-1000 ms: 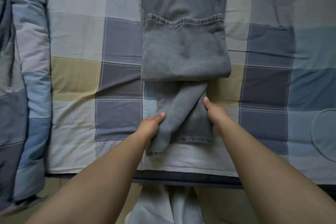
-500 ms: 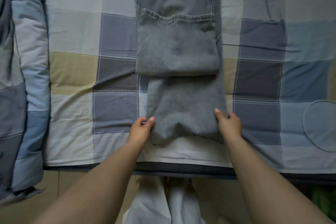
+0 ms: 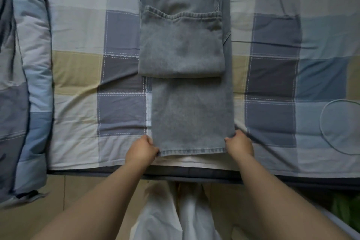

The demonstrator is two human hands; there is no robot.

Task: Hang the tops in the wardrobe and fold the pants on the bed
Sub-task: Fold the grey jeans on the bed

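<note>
Grey-blue jeans (image 3: 187, 48) lie lengthwise on the checked bed sheet (image 3: 78, 68), running from the top edge towards me. One leg end is folded back over the jeans, its hem up near the middle. The other leg (image 3: 191, 115) lies flat and stretched towards the bed's near edge. My left hand (image 3: 141, 151) pinches the left corner of that leg's hem. The right corner is gripped by my right hand (image 3: 240, 143). Both hands hold the hem taut just above the sheet.
A rolled blue patchwork quilt (image 3: 25, 84) lies along the left side of the bed. The bed's near edge (image 3: 194, 174) runs across below my hands. My white-trousered legs (image 3: 175, 210) stand on the beige floor. A thin white ring (image 3: 342, 126) lies on the sheet at right.
The bunched lower leg has been spread flat and pulled towards me. Both hands slid down from its sides to the hem corners and closed on them.
</note>
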